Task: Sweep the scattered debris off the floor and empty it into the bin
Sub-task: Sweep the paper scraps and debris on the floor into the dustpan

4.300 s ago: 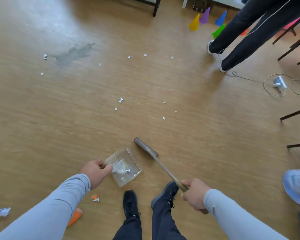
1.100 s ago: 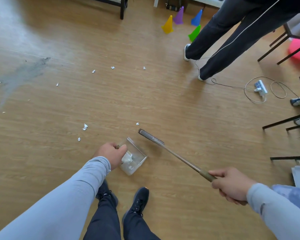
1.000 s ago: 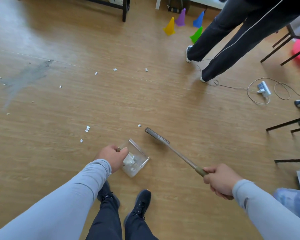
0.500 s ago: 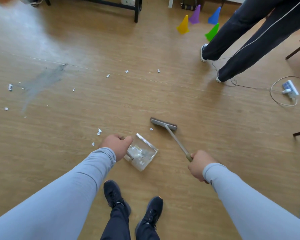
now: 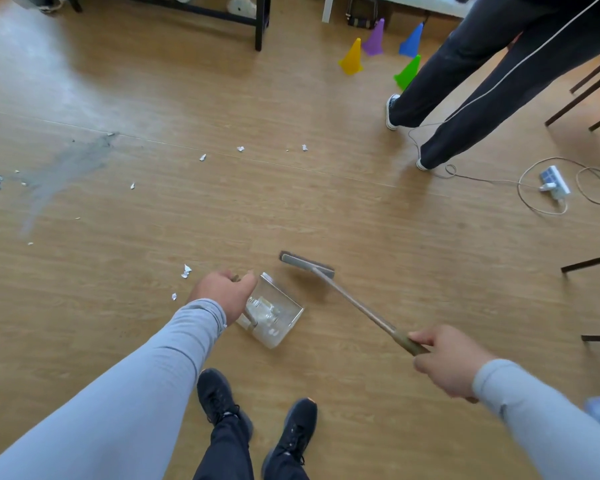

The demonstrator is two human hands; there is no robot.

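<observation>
So I'm gripping the dustpan (image 5: pixel 272 315) handle with the left hand (image 5: pixel 224 291), tilting it to keep scraps in, while the right hand (image 5: pixel 447 362) is clamping the broom (image 5: pixel 354 303) just beside it.

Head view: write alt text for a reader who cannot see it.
A person's left hand grips a clear dustpan holding white scraps, while the right hand holds a broom whose head rests just beyond it. White paper bits dot the wooden floor; a bystander's legs and coloured cones lie farther off.
</observation>
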